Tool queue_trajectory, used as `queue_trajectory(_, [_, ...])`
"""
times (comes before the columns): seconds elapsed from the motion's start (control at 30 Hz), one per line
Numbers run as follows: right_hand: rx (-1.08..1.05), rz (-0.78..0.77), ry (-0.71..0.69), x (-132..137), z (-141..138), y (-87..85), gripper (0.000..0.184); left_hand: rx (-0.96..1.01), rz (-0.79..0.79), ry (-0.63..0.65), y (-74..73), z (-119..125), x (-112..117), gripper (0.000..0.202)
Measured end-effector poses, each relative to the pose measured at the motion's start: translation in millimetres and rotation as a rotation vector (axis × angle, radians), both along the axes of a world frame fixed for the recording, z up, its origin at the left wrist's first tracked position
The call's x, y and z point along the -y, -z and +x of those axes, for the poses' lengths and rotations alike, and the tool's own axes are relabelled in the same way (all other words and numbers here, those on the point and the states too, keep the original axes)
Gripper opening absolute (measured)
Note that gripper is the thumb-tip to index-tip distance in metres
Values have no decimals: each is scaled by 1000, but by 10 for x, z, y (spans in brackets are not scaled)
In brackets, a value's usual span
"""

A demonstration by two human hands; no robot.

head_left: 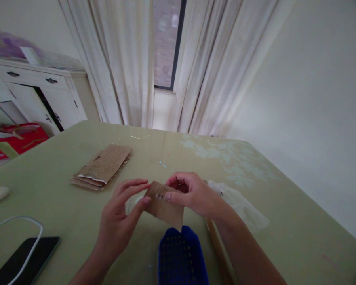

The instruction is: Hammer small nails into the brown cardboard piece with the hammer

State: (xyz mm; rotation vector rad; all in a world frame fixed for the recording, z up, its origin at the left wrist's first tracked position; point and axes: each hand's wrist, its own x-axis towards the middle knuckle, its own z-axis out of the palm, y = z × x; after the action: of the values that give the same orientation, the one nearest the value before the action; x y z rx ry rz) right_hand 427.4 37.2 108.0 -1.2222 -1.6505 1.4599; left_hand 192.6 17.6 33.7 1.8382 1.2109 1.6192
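Note:
A small brown cardboard piece point(167, 211) is held tilted above the table, with a few tiny shiny bits point(160, 195) near its upper edge, too small to name. My left hand point(120, 215) grips its left edge between thumb and fingers. At the upper right edge, my right hand point(192, 194) pinches the card, thumb in front and fingers curled behind. Just below the card sits a blue tray point(182, 257) with rows of small dots on its floor. A stack of brown cardboard sheets with punched holes point(106, 164) lies beyond my left hand.
A thin clear plastic bag point(240, 206) lies right of my right hand, beside a long wooden stick point(217, 251). A dark phone or tablet point(26, 259) and a white cable point(37, 241) occupy the near left. Small scraps point(162, 164) dot the far part of the green tabletop point(195, 158).

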Motion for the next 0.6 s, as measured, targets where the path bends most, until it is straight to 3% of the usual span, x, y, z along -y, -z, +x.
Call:
queue_trajectory(0.07, [33,1,-33,45,-48,-6,31,-79,108,34,9,29,38,11])
queue_trajectory(0.2, [175,101,-45,139,-131,-68,18,-128,252,-19,38,78,97,17])
queue_trajectory(0.3, [275,181,25,149,-153,-103,10,-121,362,-18,13,101,189,20])
queue_trajectory(0.4, [288,215,121,71,-122,-74,9,-64,374,72,-25,87,258,19])
queue_trajectory(0.5, [191,183,98,-17,-44,-46,11,-22,124,-74,-6,-43,138,5])
queue_trajectory(0.57, [94,152,73,-34,10,-65,23,-62,-179,-271,52,-208,-55,23])
queue_trajectory(0.6, [42,131,67,-29,31,-83,28,-139,-325,-267,91,-302,-163,33])
